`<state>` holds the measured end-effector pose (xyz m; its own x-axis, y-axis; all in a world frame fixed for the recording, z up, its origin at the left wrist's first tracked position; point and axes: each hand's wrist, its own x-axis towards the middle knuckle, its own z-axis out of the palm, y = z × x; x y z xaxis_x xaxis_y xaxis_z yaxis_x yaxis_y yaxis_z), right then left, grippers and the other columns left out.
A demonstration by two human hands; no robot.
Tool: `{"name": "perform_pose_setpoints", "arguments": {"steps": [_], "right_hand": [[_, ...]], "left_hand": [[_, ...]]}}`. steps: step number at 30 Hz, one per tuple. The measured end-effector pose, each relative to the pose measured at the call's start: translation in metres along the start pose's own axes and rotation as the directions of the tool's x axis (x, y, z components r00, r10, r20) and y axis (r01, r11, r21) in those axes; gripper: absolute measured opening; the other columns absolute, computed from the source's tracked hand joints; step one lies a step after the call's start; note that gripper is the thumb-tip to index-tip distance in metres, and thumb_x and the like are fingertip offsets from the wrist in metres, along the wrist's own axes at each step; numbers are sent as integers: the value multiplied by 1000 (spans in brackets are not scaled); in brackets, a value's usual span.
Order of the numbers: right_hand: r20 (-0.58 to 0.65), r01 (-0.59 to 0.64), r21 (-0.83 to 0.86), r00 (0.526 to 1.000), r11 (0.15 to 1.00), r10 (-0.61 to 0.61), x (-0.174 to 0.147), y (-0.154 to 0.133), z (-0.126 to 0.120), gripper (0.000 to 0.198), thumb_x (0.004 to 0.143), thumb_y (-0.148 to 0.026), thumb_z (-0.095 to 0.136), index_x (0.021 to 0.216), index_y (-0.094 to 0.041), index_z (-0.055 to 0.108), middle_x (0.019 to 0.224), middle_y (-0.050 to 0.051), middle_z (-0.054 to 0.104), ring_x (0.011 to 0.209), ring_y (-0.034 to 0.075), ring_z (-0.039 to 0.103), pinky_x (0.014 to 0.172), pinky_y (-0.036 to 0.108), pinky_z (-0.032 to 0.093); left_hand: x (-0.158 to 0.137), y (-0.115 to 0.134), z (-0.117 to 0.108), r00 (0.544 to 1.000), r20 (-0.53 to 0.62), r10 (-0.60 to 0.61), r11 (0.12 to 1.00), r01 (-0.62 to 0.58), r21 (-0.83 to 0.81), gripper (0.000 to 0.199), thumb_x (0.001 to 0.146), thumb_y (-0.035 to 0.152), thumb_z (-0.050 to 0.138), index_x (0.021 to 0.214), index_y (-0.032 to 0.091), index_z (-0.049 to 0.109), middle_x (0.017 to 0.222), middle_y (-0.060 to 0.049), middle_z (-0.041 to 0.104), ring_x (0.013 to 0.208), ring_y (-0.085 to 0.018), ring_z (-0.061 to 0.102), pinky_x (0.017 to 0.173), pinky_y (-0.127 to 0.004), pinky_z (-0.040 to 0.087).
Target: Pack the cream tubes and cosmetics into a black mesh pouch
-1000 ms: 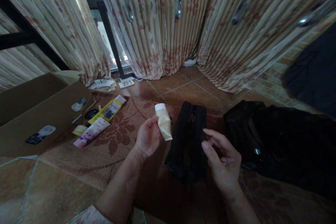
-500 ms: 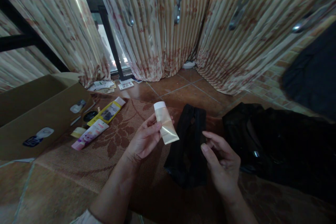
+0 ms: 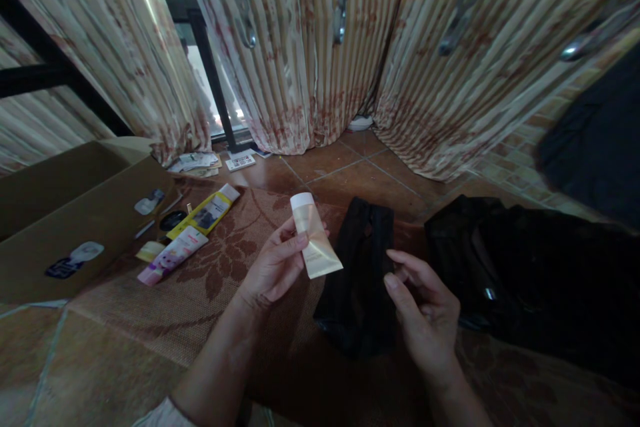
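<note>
Pale gold tube (image 3: 316, 243): against one second ago, it has turned and now shows its broad face, where it looked narrower and creased; the thumb has come across its front. Half a second ago it stood almost the same. White cap (image 3: 302, 199) points away from the person; the flat end slants towards the pouch.

Left hand (image 3: 277, 260) has the tube, thumb in front and fingers curled behind, a part-closed grip. The tube is held up just left of the black pouch (image 3: 345, 293), between the two hands and well apart from the right one.

Right hand (image 3: 425, 300): half curled, small gap between thumb and forefinger tips at the pouch's right edge, position little changed. Cannot tell whether it grips the dark fabric.

Further out, on the patterned mat (image 3: 175, 320): pink-and-white tube (image 3: 173, 255) touching yellow package (image 3: 205, 212), left; large black bag (image 3: 540, 273), right. Cardboard box (image 3: 100, 227) far left.
</note>
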<state>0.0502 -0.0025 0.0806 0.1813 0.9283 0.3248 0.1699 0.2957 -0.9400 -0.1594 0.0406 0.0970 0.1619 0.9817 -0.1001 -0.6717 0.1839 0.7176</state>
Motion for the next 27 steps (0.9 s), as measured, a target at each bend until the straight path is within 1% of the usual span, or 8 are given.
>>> {"name": "perform_pose_setpoints", "arguments": {"steps": [5, 10, 19, 27], "right_hand": [[-2, 6, -12, 1000, 1000, -6, 0, 1, -1, 27, 82, -26, 67, 108, -24, 68, 65, -5, 52, 54, 8, 48, 49, 18, 41], [-4, 0, -20, 1000, 1000, 0, 0, 0, -1, 27, 81, -26, 67, 108, -24, 68, 65, -5, 51, 54, 8, 47, 48, 19, 40], [-8, -5, -1, 1000, 1000, 5, 0, 1, -1, 27, 81, -26, 67, 108, -25, 68, 63, -5, 51, 53, 7, 47, 48, 18, 40], [-10, 16, -5, 1000, 1000, -16, 1, 0, 0, 26, 81, -25, 67, 107, -24, 69, 63, -5, 50, 54, 7, 47, 49, 18, 41]], "left_hand": [[0, 0, 1, 1000, 2, 6, 1000, -6, 2, 42, 67, 18, 78, 107, 16, 66, 104, -9, 70, 95, -20, 66, 84, -29, 52], [0, -1, 1, 1000, -2, 4, 1000, -4, -2, 40, 67, 18, 78, 106, 16, 66, 102, -8, 70, 93, -19, 66, 83, -29, 52], [2, -3, -1, 1000, 26, 12, 1000, -11, -21, 38, 67, 17, 77, 103, 15, 66, 98, -7, 70, 86, -16, 67, 81, -26, 53], [3, -2, 1, 1000, -17, 20, 1000, -20, -7, 28, 67, 16, 77, 94, 14, 67, 90, -4, 70, 77, -12, 64, 73, -21, 51]]}}
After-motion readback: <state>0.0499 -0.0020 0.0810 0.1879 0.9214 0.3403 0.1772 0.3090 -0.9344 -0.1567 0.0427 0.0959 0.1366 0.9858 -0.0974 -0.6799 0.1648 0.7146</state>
